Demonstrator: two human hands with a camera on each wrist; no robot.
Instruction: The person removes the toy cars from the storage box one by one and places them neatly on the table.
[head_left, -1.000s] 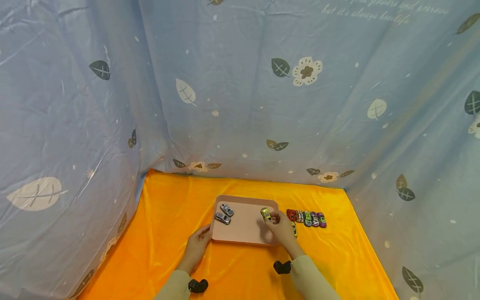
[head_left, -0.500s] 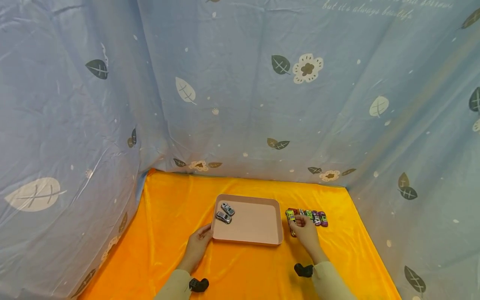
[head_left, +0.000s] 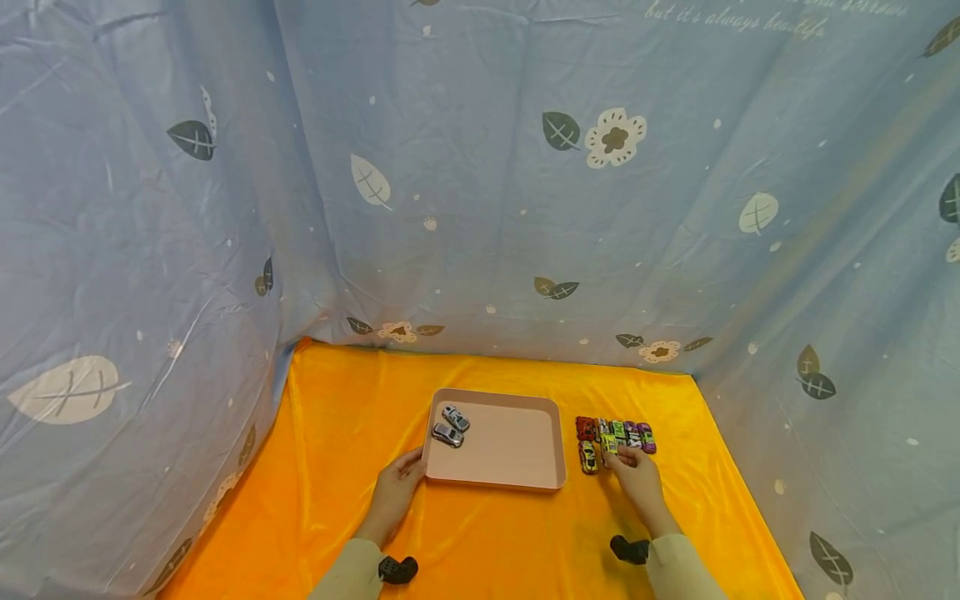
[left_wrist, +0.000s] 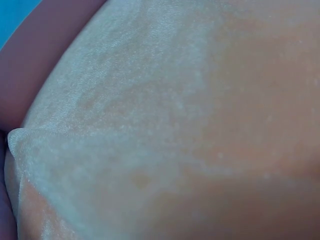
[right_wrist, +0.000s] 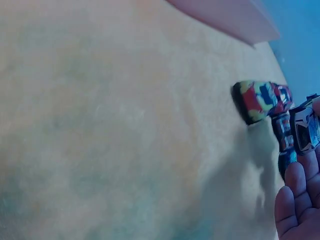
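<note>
A yellow-green toy car (head_left: 610,444) is pinched between the thumb and fingers of my right hand (head_left: 637,483), right of the tray and over the near side of a row of toy cars. In the right wrist view the held car (right_wrist: 306,127) shows its dark end at the right edge. A yellow and red toy car (head_left: 588,457) lies just left of my right hand. My left hand (head_left: 396,496) holds the near left corner of a pink tray (head_left: 510,446). Two silver toy cars lie inside, one nearer (head_left: 447,435) and one behind it (head_left: 455,417).
The row right of the tray includes a red car (head_left: 586,428), a green car (head_left: 618,428) and a purple car (head_left: 647,437). A yellow-orange cloth (head_left: 480,542) covers the surface. Blue patterned curtains (head_left: 465,250) rise behind and at both sides.
My right hand has carried the yellow-green car from above the tray rightward to the row of cars. The left hand stays at the tray's corner.
</note>
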